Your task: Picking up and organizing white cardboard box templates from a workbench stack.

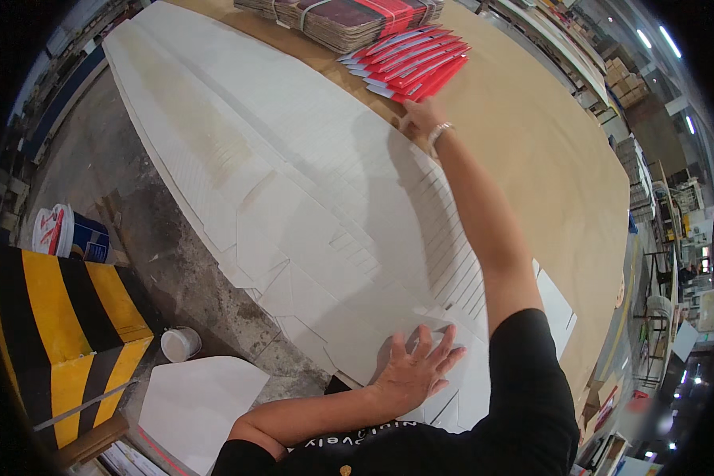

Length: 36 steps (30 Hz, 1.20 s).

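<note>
Running diagonally from upper left to lower right, along the long axis of the overlapping white cardboard sheets (pixel 309 206), with rows of parallel slits cut in places. Beyond their upper right edge, fanned out as a pile of red-and-white cards (pixel 416 63), with long edges slanting from lower left to upper right. Closing off the space behind those, with a strapped bundle of printed cardboard (pixel 349 24). Spreading rightward underneath, as brown kraft paper (pixel 547 143). Down to the left, on the concrete floor (pixel 103 143), with a blue-and-white bucket (pixel 71 234), a small white pail (pixel 181 343), a white board (pixel 202 397) and a yellow-and-black striped block (pixel 71 317). Resting on the near end of the sheets with the left hand (pixel 416 369), palm down, fingers spread. Reaching far forward with the right hand (pixel 422 119) to the near tip of the cards, too blurred to tell whether pinching one or merely touching; hiding part of the sheets' right edge with the forearm. Well apart from the left hand, in the cards' case; directly beneath and ahead of it, in the sheets'.
</note>
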Each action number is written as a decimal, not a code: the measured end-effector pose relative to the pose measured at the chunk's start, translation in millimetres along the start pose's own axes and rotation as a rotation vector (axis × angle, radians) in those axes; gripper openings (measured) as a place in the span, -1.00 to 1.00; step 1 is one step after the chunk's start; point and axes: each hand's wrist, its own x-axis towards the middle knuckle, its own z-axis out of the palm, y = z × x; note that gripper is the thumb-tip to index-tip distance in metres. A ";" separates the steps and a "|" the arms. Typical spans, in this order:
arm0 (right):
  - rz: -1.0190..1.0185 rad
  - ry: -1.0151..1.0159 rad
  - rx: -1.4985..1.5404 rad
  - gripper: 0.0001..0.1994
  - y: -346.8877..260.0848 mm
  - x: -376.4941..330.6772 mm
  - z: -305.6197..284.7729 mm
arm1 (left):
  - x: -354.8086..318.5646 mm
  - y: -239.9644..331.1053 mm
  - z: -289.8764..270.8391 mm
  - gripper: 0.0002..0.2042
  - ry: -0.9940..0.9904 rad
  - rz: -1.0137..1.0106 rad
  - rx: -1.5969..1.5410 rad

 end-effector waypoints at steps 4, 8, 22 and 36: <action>-0.257 -0.324 -0.657 -0.68 7.0 35.6 -48.2 | 19.4 10.8 -7.8 -0.37 0.020 0.066 -0.048; -0.161 0.055 0.142 -0.52 -13.9 -66.7 -62.0 | 13.7 3.9 3.3 -0.44 -0.014 -0.009 -0.050; -0.074 -0.330 -0.579 -0.15 74.6 -693.3 -280.7 | 24.3 2.1 -5.6 -0.43 -0.055 0.019 -0.046; -0.319 -0.164 -0.378 -0.36 114.4 -686.0 -261.8 | 22.8 -3.5 -19.9 -0.50 -0.127 -0.094 -0.120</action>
